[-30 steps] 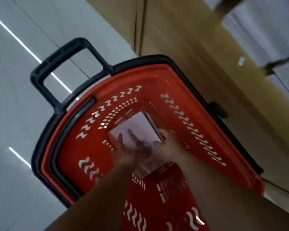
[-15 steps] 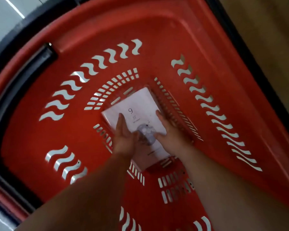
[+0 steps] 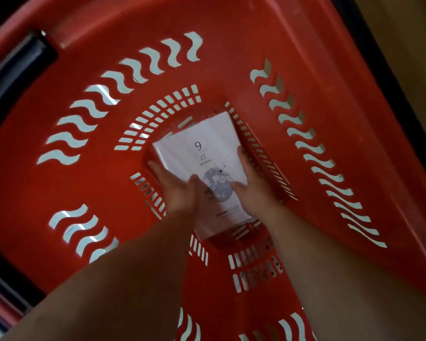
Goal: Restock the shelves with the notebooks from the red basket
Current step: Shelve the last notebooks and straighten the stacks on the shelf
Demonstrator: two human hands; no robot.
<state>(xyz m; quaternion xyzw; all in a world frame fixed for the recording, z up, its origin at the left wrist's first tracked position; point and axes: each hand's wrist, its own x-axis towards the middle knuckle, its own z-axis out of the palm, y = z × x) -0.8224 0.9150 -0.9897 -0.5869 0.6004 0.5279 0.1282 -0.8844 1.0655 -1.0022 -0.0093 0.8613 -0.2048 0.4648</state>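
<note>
Both hands on a notebook at the bottom of the red basket

The left hand [image 3: 180, 190] and right hand [image 3: 252, 185] clasp the white notebook [image 3: 207, 153] by its two long edges, thumbs lying on its moon-printed cover. Around the hands rise the red basket's [image 3: 231, 57] slotted plastic walls; beyond the right hand, past the black rim, a tan surface [image 3: 403, 33] shows.

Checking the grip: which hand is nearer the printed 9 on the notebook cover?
Right. The right hand reaches up the notebook edge beside the 9; the left hand sits lower, at the opposite edge.
</note>
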